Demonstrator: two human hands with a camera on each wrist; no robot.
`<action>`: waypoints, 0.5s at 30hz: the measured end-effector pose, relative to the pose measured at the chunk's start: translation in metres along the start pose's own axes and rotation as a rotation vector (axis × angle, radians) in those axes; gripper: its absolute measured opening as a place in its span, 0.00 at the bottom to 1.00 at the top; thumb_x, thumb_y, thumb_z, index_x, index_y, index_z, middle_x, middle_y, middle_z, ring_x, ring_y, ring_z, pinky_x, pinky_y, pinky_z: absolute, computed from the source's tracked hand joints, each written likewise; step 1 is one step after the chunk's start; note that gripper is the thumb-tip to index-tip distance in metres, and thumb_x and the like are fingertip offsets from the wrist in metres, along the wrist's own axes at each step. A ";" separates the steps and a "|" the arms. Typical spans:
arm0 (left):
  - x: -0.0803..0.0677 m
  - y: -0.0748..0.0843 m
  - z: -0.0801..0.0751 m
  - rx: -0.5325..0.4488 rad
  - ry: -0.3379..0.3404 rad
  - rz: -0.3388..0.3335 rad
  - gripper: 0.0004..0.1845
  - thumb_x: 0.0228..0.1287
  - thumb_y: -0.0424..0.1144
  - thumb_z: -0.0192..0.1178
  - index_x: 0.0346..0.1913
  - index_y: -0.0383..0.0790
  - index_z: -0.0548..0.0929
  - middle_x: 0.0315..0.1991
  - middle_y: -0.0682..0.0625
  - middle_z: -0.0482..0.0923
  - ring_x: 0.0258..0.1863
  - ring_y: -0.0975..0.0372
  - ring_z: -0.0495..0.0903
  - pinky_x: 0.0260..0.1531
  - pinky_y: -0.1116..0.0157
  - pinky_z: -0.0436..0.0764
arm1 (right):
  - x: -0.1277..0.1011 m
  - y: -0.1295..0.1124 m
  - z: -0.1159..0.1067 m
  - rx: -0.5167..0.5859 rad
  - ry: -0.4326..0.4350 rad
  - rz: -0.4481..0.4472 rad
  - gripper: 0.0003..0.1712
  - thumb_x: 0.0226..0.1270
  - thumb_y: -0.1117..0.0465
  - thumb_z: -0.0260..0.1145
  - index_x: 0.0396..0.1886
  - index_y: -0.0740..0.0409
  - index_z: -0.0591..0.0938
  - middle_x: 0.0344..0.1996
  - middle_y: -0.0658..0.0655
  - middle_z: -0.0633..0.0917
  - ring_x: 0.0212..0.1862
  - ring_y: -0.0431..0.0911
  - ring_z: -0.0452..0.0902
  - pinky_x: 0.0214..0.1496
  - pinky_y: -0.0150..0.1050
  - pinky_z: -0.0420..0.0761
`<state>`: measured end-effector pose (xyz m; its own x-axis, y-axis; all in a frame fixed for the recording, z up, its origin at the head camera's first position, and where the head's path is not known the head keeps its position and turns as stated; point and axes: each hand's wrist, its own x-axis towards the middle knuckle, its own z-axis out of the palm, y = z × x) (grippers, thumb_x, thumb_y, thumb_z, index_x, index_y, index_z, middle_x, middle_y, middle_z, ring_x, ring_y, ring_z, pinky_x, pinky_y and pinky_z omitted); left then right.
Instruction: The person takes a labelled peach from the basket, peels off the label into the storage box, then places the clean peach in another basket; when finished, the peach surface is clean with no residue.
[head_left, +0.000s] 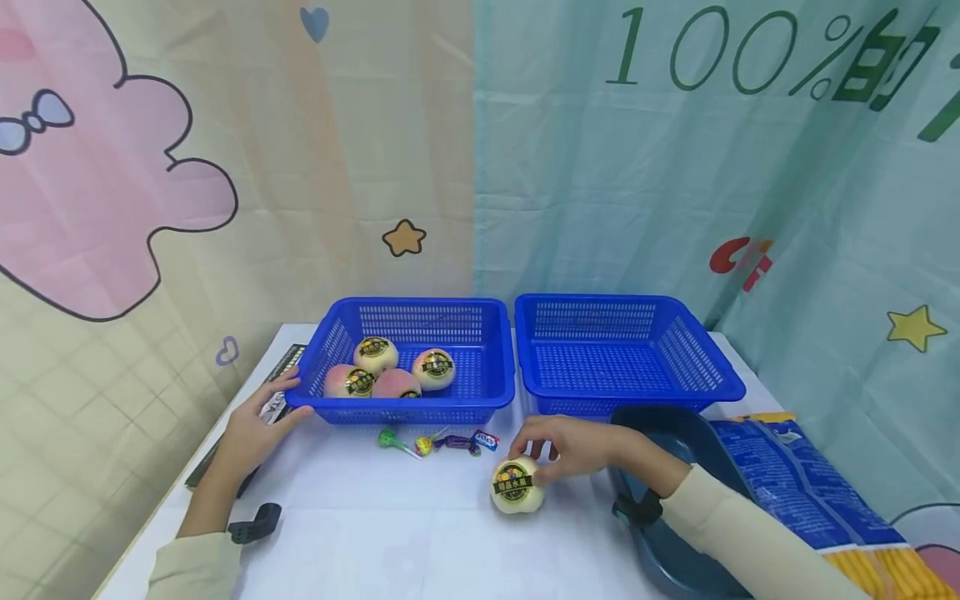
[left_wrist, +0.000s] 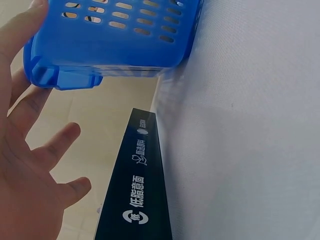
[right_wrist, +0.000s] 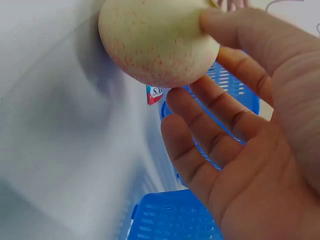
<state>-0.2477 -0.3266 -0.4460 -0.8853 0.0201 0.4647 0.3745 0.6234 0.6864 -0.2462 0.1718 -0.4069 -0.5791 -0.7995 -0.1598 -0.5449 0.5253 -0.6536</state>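
Note:
My right hand (head_left: 573,446) holds a pale peach (head_left: 513,492) with a black-and-gold label, thumb on one side and fingertips on the other. In the right wrist view the peach (right_wrist: 155,45) shows red speckles; whether it touches the white table cannot be told. With thumb and fingers, my left hand (head_left: 255,429) grips the front left corner of a blue basket (head_left: 405,405). The left wrist view shows the thumb over the basket's rim (left_wrist: 40,70) and the lower fingers spread free. Several peaches (head_left: 375,354) lie inside that basket, toward its left side.
A second blue basket (head_left: 630,400) stands to the right. Lollipops (head_left: 387,437) and wrapped candies (head_left: 457,444) lie before the left basket. A dark tray (head_left: 675,558) sits below my right forearm, beside a blue-and-yellow bag (head_left: 795,475). A dark box (left_wrist: 137,190) lies near the left hand.

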 end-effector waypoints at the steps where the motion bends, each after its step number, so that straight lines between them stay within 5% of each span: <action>1: 0.000 0.000 0.000 -0.003 -0.002 0.001 0.29 0.63 0.41 0.73 0.64 0.34 0.78 0.71 0.40 0.69 0.71 0.36 0.61 0.65 0.32 0.57 | -0.002 -0.001 0.000 0.001 0.002 0.009 0.22 0.63 0.59 0.75 0.55 0.37 0.82 0.48 0.37 0.79 0.50 0.36 0.76 0.48 0.37 0.83; 8: -0.001 0.002 0.000 -0.002 -0.001 -0.002 0.29 0.63 0.41 0.72 0.64 0.34 0.78 0.71 0.39 0.69 0.71 0.35 0.61 0.65 0.31 0.58 | -0.013 -0.013 0.008 -0.073 0.040 -0.011 0.32 0.54 0.51 0.82 0.57 0.44 0.79 0.50 0.39 0.79 0.51 0.36 0.76 0.45 0.36 0.83; 15: -0.001 0.002 0.001 0.006 0.008 0.002 0.29 0.64 0.41 0.72 0.65 0.35 0.77 0.71 0.39 0.69 0.71 0.35 0.61 0.64 0.31 0.58 | -0.010 -0.017 0.017 -0.166 0.112 0.041 0.31 0.53 0.49 0.82 0.53 0.44 0.76 0.47 0.37 0.78 0.50 0.36 0.76 0.53 0.36 0.81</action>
<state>-0.2461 -0.3251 -0.4457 -0.8825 0.0149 0.4701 0.3742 0.6279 0.6825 -0.2208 0.1658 -0.4073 -0.6620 -0.7435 -0.0944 -0.6063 0.6053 -0.5157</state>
